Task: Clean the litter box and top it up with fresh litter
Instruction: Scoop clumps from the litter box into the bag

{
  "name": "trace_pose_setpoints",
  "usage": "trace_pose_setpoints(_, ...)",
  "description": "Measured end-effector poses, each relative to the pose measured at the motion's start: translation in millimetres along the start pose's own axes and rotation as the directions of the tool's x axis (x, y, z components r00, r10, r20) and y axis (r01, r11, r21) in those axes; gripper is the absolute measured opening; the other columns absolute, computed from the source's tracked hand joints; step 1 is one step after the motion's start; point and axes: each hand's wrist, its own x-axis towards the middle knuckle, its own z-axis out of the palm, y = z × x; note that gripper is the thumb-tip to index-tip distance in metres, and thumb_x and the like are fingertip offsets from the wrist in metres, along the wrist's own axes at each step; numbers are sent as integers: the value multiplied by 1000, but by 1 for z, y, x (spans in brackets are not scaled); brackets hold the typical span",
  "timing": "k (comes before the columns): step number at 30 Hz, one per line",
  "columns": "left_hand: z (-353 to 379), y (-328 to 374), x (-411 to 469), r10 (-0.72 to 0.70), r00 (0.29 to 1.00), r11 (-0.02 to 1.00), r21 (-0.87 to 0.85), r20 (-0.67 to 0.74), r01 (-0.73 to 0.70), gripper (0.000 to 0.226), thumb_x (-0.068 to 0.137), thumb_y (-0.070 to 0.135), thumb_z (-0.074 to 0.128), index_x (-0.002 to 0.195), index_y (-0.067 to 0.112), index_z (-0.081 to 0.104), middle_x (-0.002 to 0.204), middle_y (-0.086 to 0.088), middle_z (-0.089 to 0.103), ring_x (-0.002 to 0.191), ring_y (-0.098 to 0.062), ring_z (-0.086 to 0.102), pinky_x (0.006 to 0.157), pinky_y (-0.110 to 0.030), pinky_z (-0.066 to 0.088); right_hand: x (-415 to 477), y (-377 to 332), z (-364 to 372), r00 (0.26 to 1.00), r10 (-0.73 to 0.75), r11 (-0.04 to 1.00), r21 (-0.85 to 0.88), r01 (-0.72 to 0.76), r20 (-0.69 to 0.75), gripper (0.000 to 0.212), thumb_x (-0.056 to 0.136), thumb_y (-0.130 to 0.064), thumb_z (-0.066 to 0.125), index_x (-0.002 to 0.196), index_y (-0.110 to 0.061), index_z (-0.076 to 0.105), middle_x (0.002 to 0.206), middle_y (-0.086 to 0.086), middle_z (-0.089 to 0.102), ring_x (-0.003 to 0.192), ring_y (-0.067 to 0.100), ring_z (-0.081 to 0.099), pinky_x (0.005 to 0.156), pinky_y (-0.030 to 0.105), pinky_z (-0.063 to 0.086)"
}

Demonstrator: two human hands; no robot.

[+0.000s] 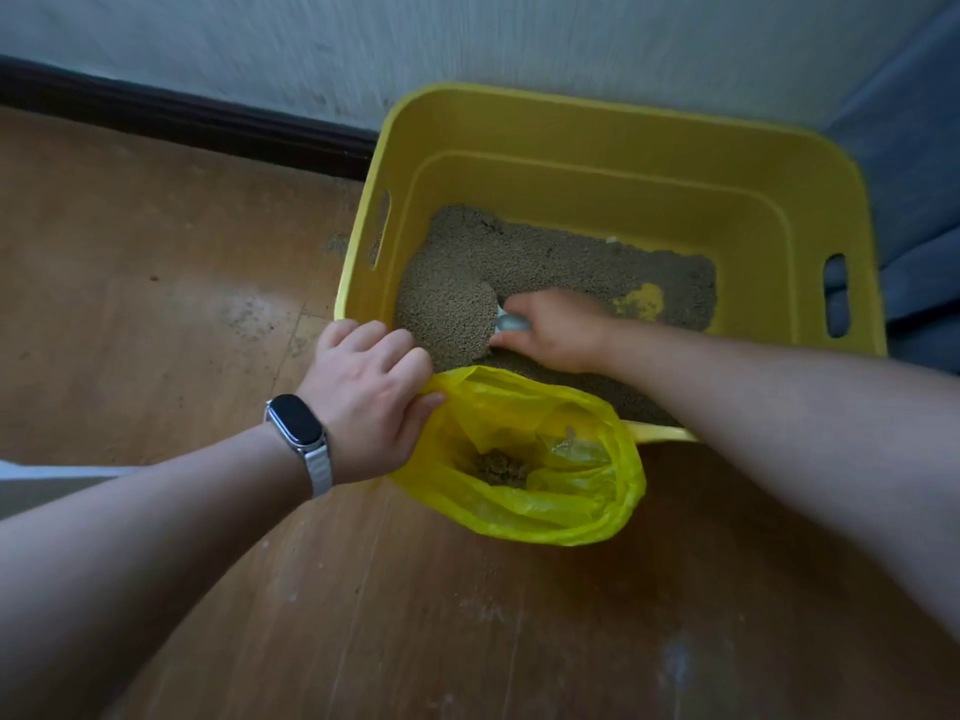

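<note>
Floor (156,262) of worn wood runs up to a pale wall (467,33), and the yellow box (623,114) stands on it against that wall. Litter (571,257) covers most of the box bottom, heaped toward the left side, with one bare yellow patch toward the right.

A yellow bag (545,519) sits at the box's near rim, its mouth gaping upward and draped over that rim. The left hand (363,402), a watch (296,420) on its wrist, pinches the bag's left edge between thumb and curled fingers and holds the mouth open. The right hand (558,330) is down inside the box, its fingers wrapped round the grey handle of a scoop (508,323).

The scoop's long axis lies roughly left to right, with its bowl end pointing left from the hand and seemingly loaded with litter. The bag mouth lies just on the person's side of that hand, close by, so the likely next carry is short: lift, draw back over the near rim, tip. The right hand does the carrying; the left only steadies.

A few clumps (501,467) lie in the bag's bottom. The scoop's bowl is hard to outline under the litter, the bag and right forearm hide much of the near rim, and no fresh litter supply is in view.
</note>
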Motion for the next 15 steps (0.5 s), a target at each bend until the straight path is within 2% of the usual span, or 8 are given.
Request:
trace_pose_setpoints(4, -3, 1, 1, -12, 999, 1000, 2, 38, 12, 31, 89, 40, 48, 74, 13, 48, 72, -6, 49, 67, -29, 48, 68, -40, 37, -9, -2, -7, 999, 38, 989, 142, -32, -39, 33, 91, -55, 54, 85, -22, 53, 70, -8, 52, 71, 20, 54, 57, 30, 34)
trace_pose_setpoints(7, -5, 1, 1, -20, 997, 1000, 6, 73, 19, 31, 89, 40, 47, 74, 13, 49, 72, -6, 50, 67, -29, 49, 68, -40, 37, -16, -2, -14, 994, 71, 971, 233, -51, -81, 35, 91, -53, 55, 84, -18, 55, 69, -5, 53, 68, 19, 54, 58, 32, 37)
trace_pose_setpoints(10, -7, 2, 2, -25, 995, 1000, 12, 100, 24, 31, 90, 41, 45, 75, 13, 50, 72, -5, 50, 67, -29, 50, 69, -40, 37, -27, 4, -19, 983, 143, 940, 326, -99, -113, 35, 92, -49, 56, 84, -15, 57, 67, -3, 53, 64, 17, 51, 54, 31, 33)
trace_pose_setpoints(15, -9, 4, 2, -30, 992, 999, 29, 126, 27, 33, 90, 42, 43, 75, 13, 49, 72, -5, 51, 66, -29, 51, 70, -40, 38, -59, 32, -33, 941, 292, 899, 384, -209, -171, 31, 92, -49, 56, 86, -19, 59, 67, -3, 54, 60, 15, 51, 52, 31, 34)
